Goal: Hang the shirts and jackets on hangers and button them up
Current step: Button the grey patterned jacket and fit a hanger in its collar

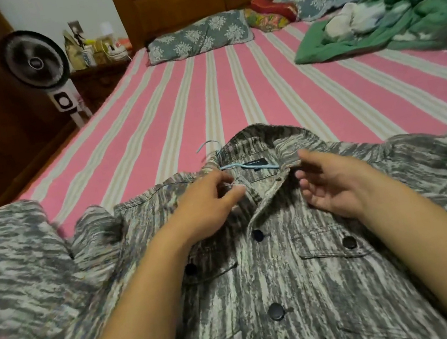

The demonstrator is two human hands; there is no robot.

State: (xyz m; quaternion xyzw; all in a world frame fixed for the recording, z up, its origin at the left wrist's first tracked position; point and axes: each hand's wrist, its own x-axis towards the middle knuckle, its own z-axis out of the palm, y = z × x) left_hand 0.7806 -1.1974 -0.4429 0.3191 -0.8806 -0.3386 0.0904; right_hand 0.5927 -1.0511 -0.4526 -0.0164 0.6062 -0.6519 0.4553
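grey jacket (283, 293) on bed (176, 112), blue hanger (233, 166) inside collar, left hand (210, 201) pinching placket, right hand (329, 183) loose

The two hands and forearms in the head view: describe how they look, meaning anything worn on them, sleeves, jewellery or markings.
Both the left hand and the right hand are bare, without gloves. No ring, watch or bracelet shows on either one. Both forearms are uncovered right down to the bottom edge of the picture, so no sleeve is in view. No tattoos or other markings are visible.
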